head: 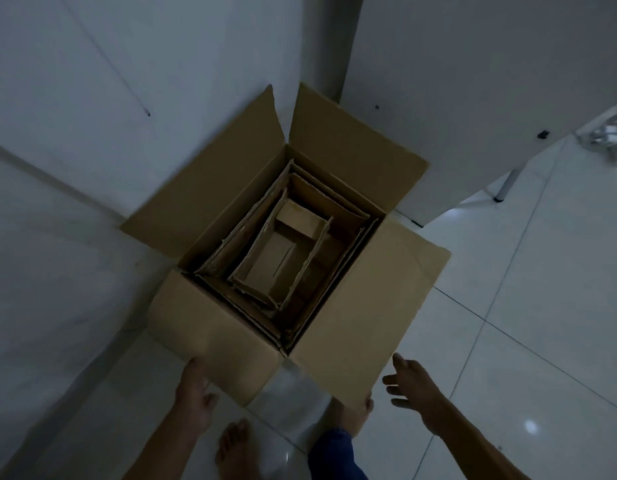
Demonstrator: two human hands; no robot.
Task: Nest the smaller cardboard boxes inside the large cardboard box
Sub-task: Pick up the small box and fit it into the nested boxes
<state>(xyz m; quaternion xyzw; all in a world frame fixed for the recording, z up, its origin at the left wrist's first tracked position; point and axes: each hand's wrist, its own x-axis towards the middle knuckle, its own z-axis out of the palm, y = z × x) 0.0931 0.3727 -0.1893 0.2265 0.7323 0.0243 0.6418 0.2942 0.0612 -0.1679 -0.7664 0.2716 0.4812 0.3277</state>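
The large cardboard box [210, 327] stands on the tiled floor in a wall corner with all its flaps folded outward. Inside it sit smaller cardboard boxes nested one within another; the innermost small box [282, 258] lies open at the centre. My left hand [196, 393] touches the edge of the near-left flap, its fingers partly under the cardboard. My right hand [409, 381] hovers open with spread fingers beside the near-right flap [362, 323], apart from it.
White walls [92, 98] close in behind and to the left of the box. A white panel [473, 81] on a thin leg [504, 188] stands at the right. My bare feet [236, 448] are on the glossy tiles just before the box.
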